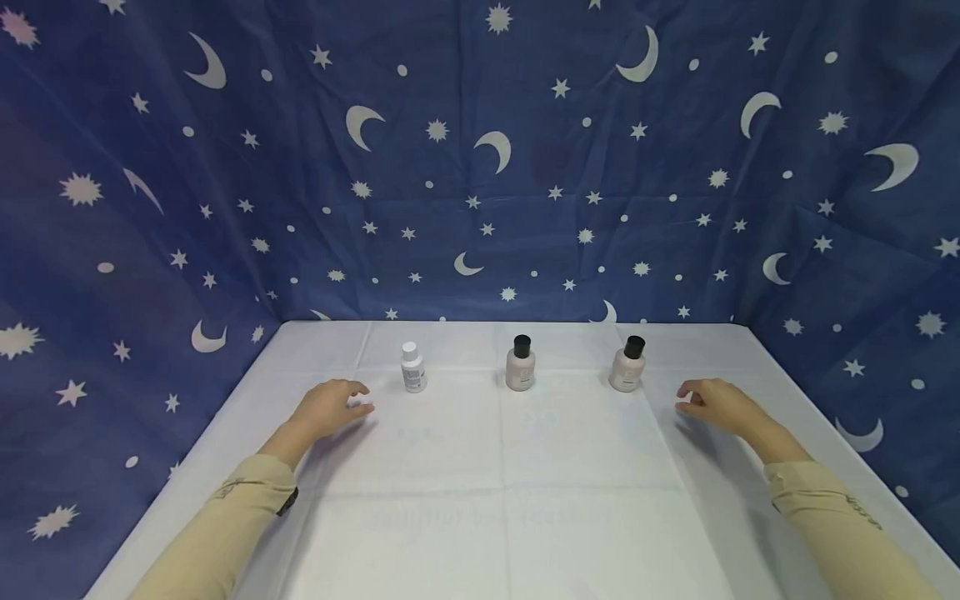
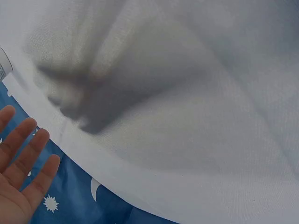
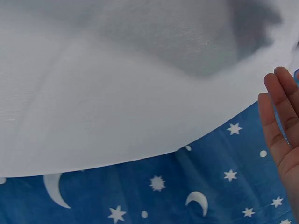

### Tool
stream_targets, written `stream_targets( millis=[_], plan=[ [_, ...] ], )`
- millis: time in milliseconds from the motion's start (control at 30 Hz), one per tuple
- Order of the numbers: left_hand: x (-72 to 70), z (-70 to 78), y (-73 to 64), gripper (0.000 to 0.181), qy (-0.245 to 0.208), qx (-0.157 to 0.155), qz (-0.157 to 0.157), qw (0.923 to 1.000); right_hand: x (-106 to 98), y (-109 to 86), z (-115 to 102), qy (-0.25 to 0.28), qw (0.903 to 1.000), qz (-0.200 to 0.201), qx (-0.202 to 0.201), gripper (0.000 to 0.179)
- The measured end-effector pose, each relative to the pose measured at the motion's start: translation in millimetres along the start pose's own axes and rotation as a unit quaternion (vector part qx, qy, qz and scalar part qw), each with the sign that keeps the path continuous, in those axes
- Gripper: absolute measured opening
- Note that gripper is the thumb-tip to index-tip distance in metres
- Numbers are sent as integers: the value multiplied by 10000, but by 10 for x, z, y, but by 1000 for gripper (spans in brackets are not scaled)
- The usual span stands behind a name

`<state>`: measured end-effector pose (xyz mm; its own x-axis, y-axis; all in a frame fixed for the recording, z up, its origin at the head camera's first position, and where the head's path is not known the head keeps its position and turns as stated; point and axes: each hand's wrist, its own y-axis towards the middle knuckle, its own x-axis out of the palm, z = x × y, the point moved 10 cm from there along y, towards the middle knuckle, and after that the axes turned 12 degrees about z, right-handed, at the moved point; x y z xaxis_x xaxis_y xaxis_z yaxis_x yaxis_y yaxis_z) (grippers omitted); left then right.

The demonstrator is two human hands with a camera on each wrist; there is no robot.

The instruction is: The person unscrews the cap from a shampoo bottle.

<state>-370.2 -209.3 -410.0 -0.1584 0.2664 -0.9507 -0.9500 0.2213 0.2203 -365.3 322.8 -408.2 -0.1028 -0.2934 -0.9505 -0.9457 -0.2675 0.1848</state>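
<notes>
In the head view a small white bottle (image 1: 413,370) with a white cap stands upright at the back left of the table. My left hand (image 1: 330,407) hovers to its left, fingers spread and relaxed, holding nothing. A pale pink bottle (image 1: 520,371) with a black cap stands near the middle. Another pale pink, black-capped bottle (image 1: 627,368) stands farther right. To the right of that one, my right hand (image 1: 722,407) hangs over the table with its fingers loosely bent and nothing in them. The left wrist view shows the white bottle (image 2: 4,64) cut off at the left edge.
A white cloth (image 1: 502,467) with fold lines covers the table. Dark blue fabric (image 1: 450,167) printed with moons and stars rises behind the table and along both sides. Both hands cast shadows on the cloth.
</notes>
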Motion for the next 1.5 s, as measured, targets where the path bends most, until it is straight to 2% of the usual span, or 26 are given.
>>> stream_targets(
  millis=[167, 533, 733, 867, 1033, 1200, 1333, 1500],
  plan=[
    [-38, -8, 36, 37, -186, -18, 191, 9996, -20, 32, -133, 31, 9998, 64, -187, 12],
    [-112, -49, 13, 37, -873, -356, 514, 9942, 24, 23, -345, 370, 9978, 358, -418, 10],
    [-172, -55, 36, 40, -1359, -641, 725, 9860, 55, 63, -492, 541, 9975, 237, -391, 14],
    [-224, -34, 70, 42, -1658, -713, 868, 9797, 36, 91, -613, 621, 9962, 278, -541, 16],
    [-233, 26, 117, 41, -1560, -615, 931, 9814, 28, 152, -723, 719, 9947, 309, -666, 16],
    [-199, 35, 149, 41, -1596, -718, 993, 9796, 68, 212, -859, 883, 9928, 240, -771, 18],
    [-201, 53, 182, 43, -1566, -793, 1034, 9790, 111, 261, -1059, 1112, 9883, 146, -1038, 19],
    [-294, 100, 254, 43, -1460, -773, 1186, 9791, 150, 328, -1344, 1270, 9817, 54, -1421, 16]
  ],
)
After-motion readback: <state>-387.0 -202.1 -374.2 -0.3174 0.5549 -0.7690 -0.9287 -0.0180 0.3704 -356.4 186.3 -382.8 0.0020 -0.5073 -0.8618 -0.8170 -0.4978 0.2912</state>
